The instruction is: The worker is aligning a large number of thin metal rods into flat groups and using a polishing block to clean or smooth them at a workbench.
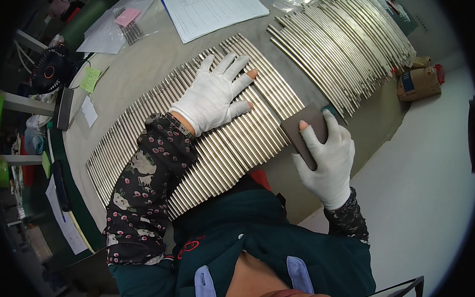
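A wide row of slim metal rods (222, 149) lies side by side on the table before me. My left hand (212, 94), in a white glove with some bare fingertips, rests spread out on top of the rods, its fingers pointing away from me. My right hand (329, 161), gloved the same way, grips a dark grey-brown rectangular block (309, 126), thumb on its face and fingers around its right edge. The block lies at the right ends of the nearest rods; whether it presses on them I cannot tell.
A second batch of metal rods (344, 45) lies at the far right. Beyond the row are a lined paper sheet (212, 10) and a pink note (127, 16) on a bag. A small fan (50, 70) stands at the left; a brown package (420, 83) sits at the right edge.
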`<act>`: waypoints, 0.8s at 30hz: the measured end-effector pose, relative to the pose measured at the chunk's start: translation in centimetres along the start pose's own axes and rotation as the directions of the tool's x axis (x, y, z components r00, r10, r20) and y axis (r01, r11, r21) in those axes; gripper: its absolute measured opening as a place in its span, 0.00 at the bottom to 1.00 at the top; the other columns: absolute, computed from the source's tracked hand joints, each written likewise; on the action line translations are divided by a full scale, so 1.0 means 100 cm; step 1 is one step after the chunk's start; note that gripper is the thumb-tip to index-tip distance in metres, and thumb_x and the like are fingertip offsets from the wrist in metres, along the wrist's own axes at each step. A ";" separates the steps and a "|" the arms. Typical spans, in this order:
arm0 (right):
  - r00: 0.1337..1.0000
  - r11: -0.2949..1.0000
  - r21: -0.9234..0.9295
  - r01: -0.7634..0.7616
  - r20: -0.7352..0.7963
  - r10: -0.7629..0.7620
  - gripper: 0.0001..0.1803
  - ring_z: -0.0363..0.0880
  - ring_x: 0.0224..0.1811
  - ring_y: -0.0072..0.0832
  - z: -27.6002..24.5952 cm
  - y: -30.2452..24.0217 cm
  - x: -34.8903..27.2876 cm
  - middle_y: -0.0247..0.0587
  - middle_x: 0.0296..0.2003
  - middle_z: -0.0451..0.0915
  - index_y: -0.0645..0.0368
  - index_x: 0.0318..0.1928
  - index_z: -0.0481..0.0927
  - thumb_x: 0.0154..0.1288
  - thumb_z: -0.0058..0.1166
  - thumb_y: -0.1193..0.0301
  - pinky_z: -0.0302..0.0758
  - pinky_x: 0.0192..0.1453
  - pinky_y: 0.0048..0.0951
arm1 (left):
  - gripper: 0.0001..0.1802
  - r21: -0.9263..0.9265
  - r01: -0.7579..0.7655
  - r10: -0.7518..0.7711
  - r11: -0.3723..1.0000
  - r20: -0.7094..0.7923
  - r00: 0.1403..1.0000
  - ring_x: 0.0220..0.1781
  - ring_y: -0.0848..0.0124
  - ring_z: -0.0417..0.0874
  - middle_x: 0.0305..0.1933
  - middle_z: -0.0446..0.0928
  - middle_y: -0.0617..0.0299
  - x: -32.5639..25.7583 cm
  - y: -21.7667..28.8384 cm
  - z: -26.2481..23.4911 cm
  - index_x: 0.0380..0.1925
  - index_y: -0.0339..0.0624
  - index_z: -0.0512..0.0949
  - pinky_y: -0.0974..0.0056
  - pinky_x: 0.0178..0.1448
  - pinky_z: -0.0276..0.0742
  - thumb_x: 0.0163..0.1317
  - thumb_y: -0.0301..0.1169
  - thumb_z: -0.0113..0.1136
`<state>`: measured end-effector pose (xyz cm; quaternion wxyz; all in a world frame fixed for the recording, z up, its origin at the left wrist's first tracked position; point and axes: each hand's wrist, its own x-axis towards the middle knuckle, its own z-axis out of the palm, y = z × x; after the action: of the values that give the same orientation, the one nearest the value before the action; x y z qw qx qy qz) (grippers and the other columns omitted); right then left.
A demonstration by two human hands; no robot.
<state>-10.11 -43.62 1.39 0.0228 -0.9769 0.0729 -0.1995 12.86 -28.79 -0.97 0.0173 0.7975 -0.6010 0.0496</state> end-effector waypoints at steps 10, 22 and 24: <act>0.996 0.996 -0.056 0.066 0.065 -0.062 0.30 0.69 0.46 0.43 -0.002 -0.005 0.010 0.58 0.56 0.66 0.47 0.54 0.75 0.45 0.62 0.64 0.68 0.42 0.37 | 0.39 -0.023 -0.002 0.002 1.000 0.004 1.000 0.72 0.47 0.53 0.71 0.52 0.48 -0.001 -0.002 0.001 0.67 0.52 0.57 0.40 0.72 0.44 0.63 0.62 0.36; 0.995 0.999 0.039 -0.014 0.102 0.010 0.33 0.69 0.50 0.44 -0.029 0.010 -0.007 0.56 0.56 0.66 0.48 0.54 0.75 0.40 0.64 0.68 0.67 0.50 0.40 | 0.40 0.013 -0.008 0.008 1.000 -0.013 1.000 0.72 0.46 0.53 0.71 0.52 0.46 -0.003 -0.002 0.000 0.68 0.51 0.56 0.39 0.71 0.44 0.63 0.64 0.32; 0.996 0.993 0.085 -0.083 -0.029 0.085 0.34 0.68 0.51 0.45 -0.023 0.011 -0.011 0.55 0.57 0.66 0.48 0.54 0.75 0.39 0.64 0.70 0.66 0.52 0.41 | 0.40 0.008 -0.027 0.028 1.000 -0.025 0.999 0.72 0.46 0.53 0.71 0.52 0.46 -0.003 -0.004 0.004 0.68 0.52 0.54 0.39 0.71 0.44 0.63 0.64 0.32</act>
<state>-12.18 -44.63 3.04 0.0708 -0.9678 0.1059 -0.2172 13.22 -28.43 -1.38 0.0213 0.7886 -0.6115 0.0621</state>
